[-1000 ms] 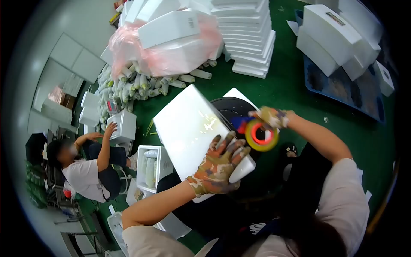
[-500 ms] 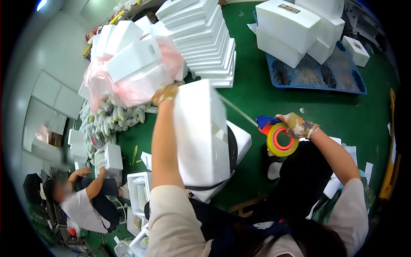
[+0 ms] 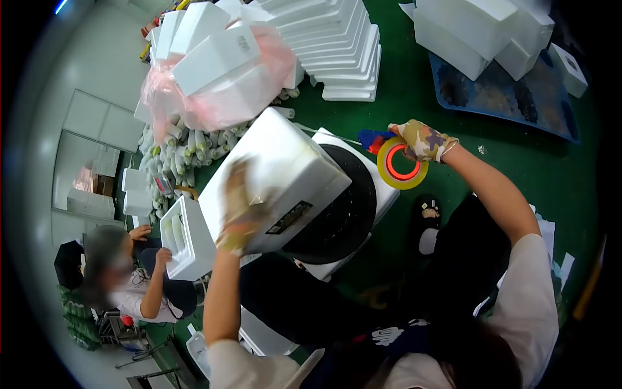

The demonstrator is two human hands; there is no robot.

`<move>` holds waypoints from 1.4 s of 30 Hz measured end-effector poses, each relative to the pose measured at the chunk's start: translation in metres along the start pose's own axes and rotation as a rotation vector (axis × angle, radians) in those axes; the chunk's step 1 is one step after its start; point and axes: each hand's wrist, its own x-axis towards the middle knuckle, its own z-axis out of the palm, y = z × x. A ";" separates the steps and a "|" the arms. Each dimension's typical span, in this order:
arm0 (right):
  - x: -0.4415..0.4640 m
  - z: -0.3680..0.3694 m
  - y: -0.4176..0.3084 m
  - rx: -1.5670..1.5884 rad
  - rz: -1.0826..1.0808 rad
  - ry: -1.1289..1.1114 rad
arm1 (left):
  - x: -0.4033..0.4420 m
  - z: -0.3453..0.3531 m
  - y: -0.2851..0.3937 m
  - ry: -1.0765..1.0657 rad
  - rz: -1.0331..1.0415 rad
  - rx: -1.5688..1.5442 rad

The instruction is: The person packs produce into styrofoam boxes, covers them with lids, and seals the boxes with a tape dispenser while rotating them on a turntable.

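In the middle sits a white foam box [image 3: 278,175] with a dark printed label, tilted on a round black turntable [image 3: 353,214] over a white base. My left hand [image 3: 243,211], in a camouflage glove, is at the box's near left side; motion smears its fingers. My right hand [image 3: 421,141], gloved alike, grips a tape dispenser [image 3: 374,141] with blue and red parts. Its roll of yellow tape [image 3: 392,175] has an orange core. A strip of tape stretches from the dispenser to the far side of the box.
Foam lids [image 3: 350,58] are stacked at the back, beside foam boxes in pink plastic [image 3: 214,107]. Wrapped vegetables [image 3: 175,159] lie heaped below. More foam boxes [image 3: 453,39] stand on a blue pallet [image 3: 505,97]. A co-worker [image 3: 136,275] at left handles an open foam box [image 3: 188,240].
The box has turned on the turntable, bringing its label into view. My left hand has come down from the far edge to the near side. My right hand has moved up and left with the dispenser.
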 end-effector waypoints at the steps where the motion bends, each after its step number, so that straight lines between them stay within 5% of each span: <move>1: -0.001 0.005 0.002 0.003 0.004 -0.006 | 0.032 -0.008 0.052 -0.244 0.069 -0.066; 3: -0.005 0.017 0.013 0.010 -0.089 -0.024 | 0.079 0.021 0.070 -0.371 0.315 0.071; 5: -0.029 0.014 -0.005 0.003 0.022 -0.046 | 0.102 0.031 0.053 -0.488 0.343 0.065; 11: -0.032 0.001 -0.028 0.026 0.011 -0.282 | 0.092 0.039 0.057 -0.324 0.194 -0.025; 12: -0.029 0.007 -0.024 -0.027 -0.152 -0.224 | 0.093 0.041 0.055 -0.312 0.168 -0.018; 20: 0.033 0.083 -0.040 0.205 -0.336 -0.364 | 0.096 0.044 0.056 -0.266 0.062 -0.042; 21: 0.049 0.084 -0.048 0.252 -0.321 -0.456 | 0.096 0.045 0.056 -0.258 0.055 -0.036; 23: 0.043 0.143 -0.093 0.239 -0.675 -0.349 | 0.096 0.051 0.051 -0.215 0.129 -0.071; 25: 0.033 0.160 -0.130 0.367 -0.648 -0.413 | 0.089 0.052 0.051 -0.197 0.160 -0.061; 27: 0.020 0.159 -0.107 0.348 -0.679 -0.297 | 0.074 0.066 0.067 -0.123 0.170 -0.354; 28: 0.015 0.141 -0.093 0.149 -0.552 -0.446 | 0.067 0.075 0.078 -0.132 0.184 -0.506; 29: 0.010 0.165 -0.048 0.304 -0.621 -0.339 | 0.061 0.093 0.099 -0.221 0.217 -0.684; 30: 0.004 0.156 -0.016 0.234 -0.620 -0.304 | 0.054 0.119 0.113 -0.274 0.172 -0.745; 31: -0.009 0.082 -0.027 -0.014 -0.258 -0.661 | 0.050 0.148 0.110 -0.316 0.130 -0.802; 32: -0.011 0.055 -0.014 -0.155 -0.117 -0.691 | 0.040 0.179 0.083 -0.331 0.022 -0.811; 33: -0.016 0.033 0.005 -0.010 -0.040 -0.612 | 0.018 0.203 0.057 -0.129 -0.160 -1.176; 34: -0.011 0.029 0.045 0.003 -0.057 -0.576 | -0.002 0.176 0.052 0.005 -0.094 -1.169; 35: -0.004 0.030 0.078 0.007 0.052 -0.531 | -0.028 0.150 0.055 0.080 -0.327 -0.996; 36: 0.012 0.012 0.067 -0.052 0.093 -0.525 | -0.066 0.157 0.044 0.165 -0.578 -1.245; 38: 0.056 0.006 0.055 0.031 0.110 -0.473 | -0.133 0.115 0.058 0.349 -0.714 -1.020; 39: 0.080 0.010 0.048 0.080 0.125 -0.407 | -0.183 0.118 0.064 0.511 -0.920 -1.009; 40: 0.112 0.027 0.052 0.245 0.124 -0.356 | -0.207 0.099 0.070 0.416 -1.284 -0.795; 41: 0.147 0.046 0.056 0.416 0.122 -0.299 | -0.236 0.088 0.080 0.605 -1.436 -0.947; 42: 0.179 0.057 0.039 0.657 0.099 -0.263 | -0.263 0.091 0.077 0.728 -1.427 -0.838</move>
